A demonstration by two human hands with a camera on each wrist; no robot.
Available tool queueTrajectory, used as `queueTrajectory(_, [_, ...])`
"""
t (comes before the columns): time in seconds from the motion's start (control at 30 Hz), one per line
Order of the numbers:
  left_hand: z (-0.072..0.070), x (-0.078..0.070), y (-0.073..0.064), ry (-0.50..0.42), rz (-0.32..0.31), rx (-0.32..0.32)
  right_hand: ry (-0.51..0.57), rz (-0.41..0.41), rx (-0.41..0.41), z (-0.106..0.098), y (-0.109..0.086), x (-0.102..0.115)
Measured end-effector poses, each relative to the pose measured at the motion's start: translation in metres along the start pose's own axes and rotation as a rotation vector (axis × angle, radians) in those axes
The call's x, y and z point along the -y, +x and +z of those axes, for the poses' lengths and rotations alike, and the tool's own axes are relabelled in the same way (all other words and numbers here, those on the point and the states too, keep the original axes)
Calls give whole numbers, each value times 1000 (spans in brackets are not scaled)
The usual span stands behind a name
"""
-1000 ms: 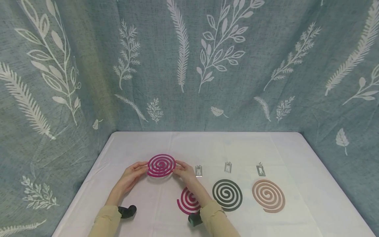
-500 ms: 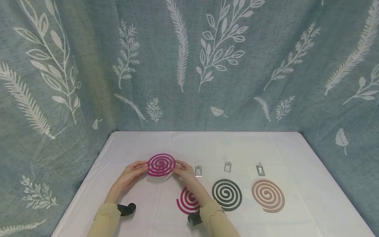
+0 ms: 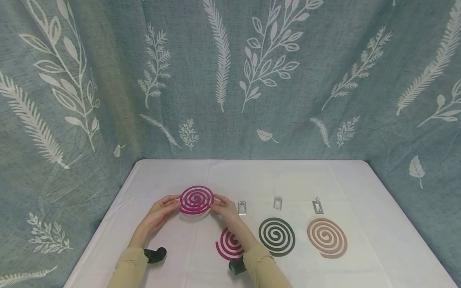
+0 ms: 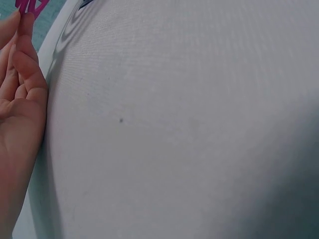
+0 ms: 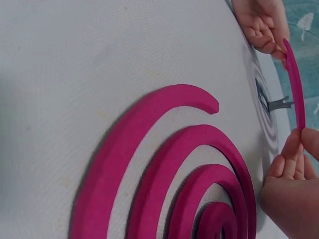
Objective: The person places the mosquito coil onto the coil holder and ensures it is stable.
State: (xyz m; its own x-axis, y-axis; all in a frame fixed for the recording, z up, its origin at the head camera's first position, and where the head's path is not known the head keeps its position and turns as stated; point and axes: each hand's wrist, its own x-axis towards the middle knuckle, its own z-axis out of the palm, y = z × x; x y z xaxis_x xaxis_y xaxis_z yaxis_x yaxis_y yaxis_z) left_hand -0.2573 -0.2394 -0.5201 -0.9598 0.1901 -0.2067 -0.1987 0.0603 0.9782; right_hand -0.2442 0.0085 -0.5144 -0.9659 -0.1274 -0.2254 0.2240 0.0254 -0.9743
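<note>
A magenta mosquito coil (image 3: 196,200) is held level above the white table, pinched at opposite edges by both hands. My left hand (image 3: 161,214) has its left rim between thumb and fingertips. On the other side, my right hand (image 3: 226,210) pinches the right rim. The right wrist view shows this coil edge-on, with a metal coil stand (image 5: 280,103) below it, its prong pointing up right at the coil's underside. Another magenta coil (image 3: 225,252) lies flat on the table, partly covered by my right forearm.
To the right lie a dark green coil (image 3: 276,237) and a brown coil (image 3: 327,238). Behind them sit three small metal stands, a left one (image 3: 242,207), a middle one (image 3: 277,203) and a right one (image 3: 317,206). A patterned curtain (image 3: 230,132) surrounds the table (image 3: 173,172).
</note>
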Motion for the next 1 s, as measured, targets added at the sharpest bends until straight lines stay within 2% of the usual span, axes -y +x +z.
queueTrajectory(0.27, [0, 2, 1, -10, -2, 6, -14, 9, -10, 1, -1, 0])
queueTrajectory(0.63, [1, -7, -2, 16, -42, -2, -17, 11, -2, -1, -1, 0])
queueTrajectory(1.0, [-1, -10, -1, 28, -30, 42, -24, -22, 3, -1, -3, 0])
